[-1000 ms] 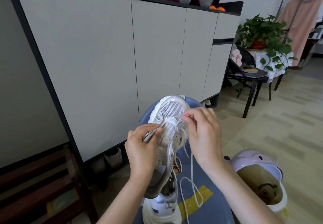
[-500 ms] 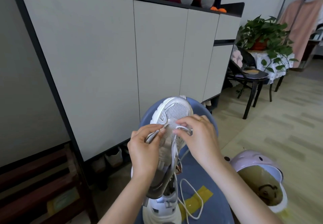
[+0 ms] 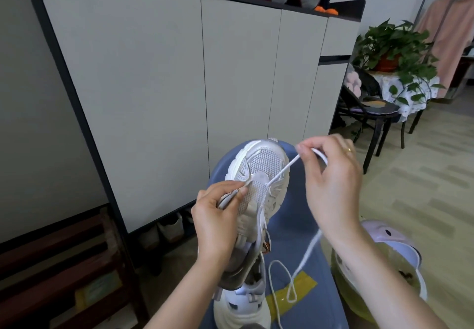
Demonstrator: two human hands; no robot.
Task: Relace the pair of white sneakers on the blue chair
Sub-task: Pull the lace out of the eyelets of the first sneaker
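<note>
A white mesh sneaker (image 3: 261,172) is held up above the blue chair (image 3: 297,241), toe pointing away from me. My left hand (image 3: 218,221) grips its left side near the eyelets, thumb on the upper. My right hand (image 3: 333,174) pinches the white shoelace (image 3: 283,171) and holds it taut, up and to the right of an eyelet near the toe. The lace's loose length hangs down and loops on the chair seat. The second white sneaker (image 3: 243,308) lies on the chair below, partly hidden by my left forearm.
A tall grey cabinet (image 3: 179,85) stands directly behind the chair. A pale purple bin with a liner (image 3: 384,259) sits on the floor at my right. A black chair (image 3: 369,108) and a potted plant (image 3: 395,46) stand at the back right. Yellow tape (image 3: 295,290) is stuck on the seat.
My right hand has moved up and to the right from the eyelets, drawing the lace out taut. My left hand has kept its grip on the sneaker.
</note>
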